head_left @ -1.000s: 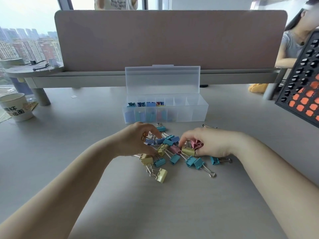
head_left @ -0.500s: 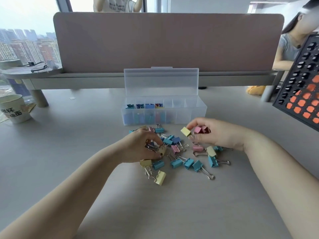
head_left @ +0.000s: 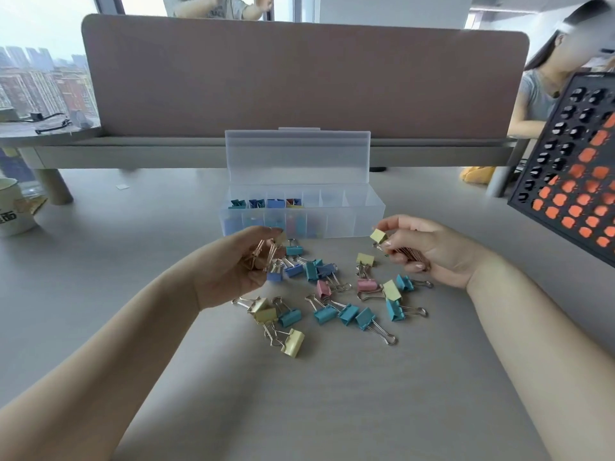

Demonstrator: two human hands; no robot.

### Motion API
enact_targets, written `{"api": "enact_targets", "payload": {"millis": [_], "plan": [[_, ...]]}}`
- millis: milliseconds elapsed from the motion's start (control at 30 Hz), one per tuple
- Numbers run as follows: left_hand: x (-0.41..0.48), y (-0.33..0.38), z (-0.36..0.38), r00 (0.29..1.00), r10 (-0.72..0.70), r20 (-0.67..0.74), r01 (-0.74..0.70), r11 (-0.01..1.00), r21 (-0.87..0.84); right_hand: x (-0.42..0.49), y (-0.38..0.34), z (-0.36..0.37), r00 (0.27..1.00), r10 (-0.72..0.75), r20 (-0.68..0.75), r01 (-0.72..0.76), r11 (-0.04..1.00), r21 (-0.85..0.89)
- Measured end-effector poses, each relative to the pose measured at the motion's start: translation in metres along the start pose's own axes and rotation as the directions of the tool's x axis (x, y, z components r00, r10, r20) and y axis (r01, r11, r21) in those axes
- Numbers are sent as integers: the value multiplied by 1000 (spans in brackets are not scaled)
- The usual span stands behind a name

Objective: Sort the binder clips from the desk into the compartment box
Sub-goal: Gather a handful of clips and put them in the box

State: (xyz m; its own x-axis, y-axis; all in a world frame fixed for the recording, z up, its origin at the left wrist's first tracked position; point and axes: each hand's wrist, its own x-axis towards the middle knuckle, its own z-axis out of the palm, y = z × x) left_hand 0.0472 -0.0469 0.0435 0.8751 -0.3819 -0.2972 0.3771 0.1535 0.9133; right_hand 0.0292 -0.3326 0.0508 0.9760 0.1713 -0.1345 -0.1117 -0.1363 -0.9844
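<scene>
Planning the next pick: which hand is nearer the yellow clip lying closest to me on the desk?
Left. The left hand is just behind and left of the yellow clip; the right hand is farther back and right, beyond the pile.

The left hand (head_left: pixel 233 265) covers most of the binder clips (head_left: pixel 257 253) it holds, so I can't count them. The right hand (head_left: pixel 429 249) hides more behind its yellow clip (head_left: pixel 378 235). The cup (head_left: pixel 13 209) and the black rack (head_left: pixel 572 181) are cut off by the edges. The compartment box (head_left: pixel 366 224) has a cloudy front that blurs the clips inside.
</scene>
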Motion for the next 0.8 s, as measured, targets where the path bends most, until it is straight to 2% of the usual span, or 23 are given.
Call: {"api": "enact_targets", "payload": {"millis": [167,267,333,433,600,800], "plan": [[2,3,-4,1000,-13,18,15,995,-103,-7,-5,-9,999,-34,41,39,993,-108],[4,2,-6,997,-5,-76,-2,997,-81,-11,-9,-10,1000,9,-1,-9,948,-318],[6,1,-7,990,15,-137,-24,997,-66,-15,-11,-11,997,71,-20,-71,839,-539],[6,2,-9,988,38,-150,-50,996,-79,-20,-15,-13,994,111,-22,-82,574,-814],[6,1,-11,983,46,-177,-59,996,-70,-20,-16,-3,987,151,61,-17,469,-883],[2,11,-17,977,84,-194,-106,988,-108,-15,-10,0,990,110,84,14,523,-852]]}}
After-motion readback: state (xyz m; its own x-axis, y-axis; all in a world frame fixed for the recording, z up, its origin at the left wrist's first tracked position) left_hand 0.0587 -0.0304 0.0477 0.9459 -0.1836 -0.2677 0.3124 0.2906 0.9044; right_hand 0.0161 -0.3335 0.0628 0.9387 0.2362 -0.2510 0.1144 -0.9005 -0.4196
